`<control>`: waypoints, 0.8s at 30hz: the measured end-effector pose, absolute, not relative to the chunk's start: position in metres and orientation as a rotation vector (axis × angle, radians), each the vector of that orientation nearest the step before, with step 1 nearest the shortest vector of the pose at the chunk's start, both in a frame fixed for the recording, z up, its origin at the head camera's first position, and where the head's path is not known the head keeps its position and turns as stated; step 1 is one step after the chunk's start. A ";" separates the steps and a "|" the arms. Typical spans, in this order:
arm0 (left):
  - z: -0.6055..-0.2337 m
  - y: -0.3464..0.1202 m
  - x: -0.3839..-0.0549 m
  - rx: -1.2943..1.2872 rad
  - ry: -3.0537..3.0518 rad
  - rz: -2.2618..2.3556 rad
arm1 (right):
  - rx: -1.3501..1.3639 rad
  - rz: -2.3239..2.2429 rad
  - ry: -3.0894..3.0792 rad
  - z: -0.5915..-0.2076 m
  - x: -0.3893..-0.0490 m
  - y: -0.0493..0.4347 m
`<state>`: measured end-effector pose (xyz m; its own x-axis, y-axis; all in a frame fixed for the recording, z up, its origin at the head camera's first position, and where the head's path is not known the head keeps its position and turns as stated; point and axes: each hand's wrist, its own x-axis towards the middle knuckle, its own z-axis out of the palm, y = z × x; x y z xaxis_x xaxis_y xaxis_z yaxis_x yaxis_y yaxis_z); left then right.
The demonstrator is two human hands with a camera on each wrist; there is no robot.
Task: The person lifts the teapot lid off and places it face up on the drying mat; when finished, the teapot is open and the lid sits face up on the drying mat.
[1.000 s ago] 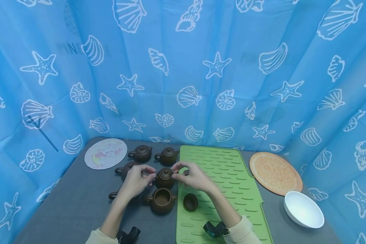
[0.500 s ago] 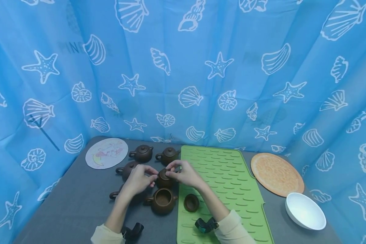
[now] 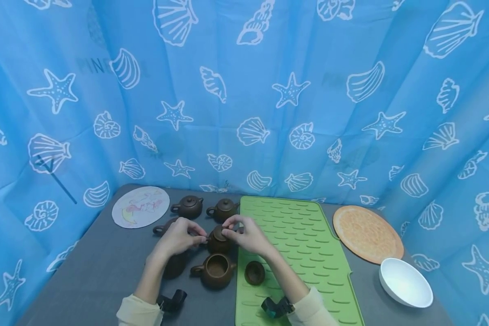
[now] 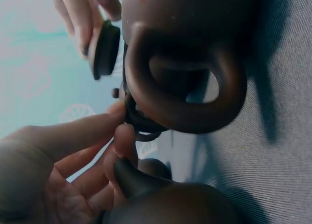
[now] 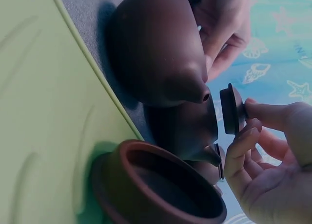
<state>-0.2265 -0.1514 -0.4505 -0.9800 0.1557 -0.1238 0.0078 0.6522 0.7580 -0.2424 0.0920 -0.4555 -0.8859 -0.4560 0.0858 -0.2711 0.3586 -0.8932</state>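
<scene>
My left hand [image 3: 180, 237] pinches the handle of a small dark brown teapot [image 3: 217, 244] in the middle of the group. Above this pot, my right hand [image 3: 247, 236] holds its lid [image 5: 233, 109] by the knob between thumb and fingers. The wrist views show the lid tilted and apart from the pot's rim. In front stands a teapot without a lid [image 3: 217, 271], its round mouth upward. To its right an upturned brown lid [image 3: 254, 273] lies on the green mat [image 3: 297, 244], hollow side up.
Two lidded teapots, a left one [image 3: 189, 207] and a right one [image 3: 223, 209], stand behind. More teapots are partly hidden by my left arm. A round picture mat [image 3: 140, 206] lies far left. An orange round mat [image 3: 368, 233] and white bowl [image 3: 405, 283] are at right.
My right hand has moved from the pot's right side onto its lid and raised the lid, tilting it. My left hand has come to the handle and pinches it.
</scene>
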 end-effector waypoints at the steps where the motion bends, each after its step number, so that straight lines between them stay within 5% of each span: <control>1: -0.451 -0.153 -0.227 0.142 2.688 1.239 | -0.666 -1.561 2.443 -0.456 -0.241 0.093; 24: -0.462 -0.169 -0.232 0.187 2.533 1.417 | -0.718 -1.640 2.389 -0.430 -0.190 0.175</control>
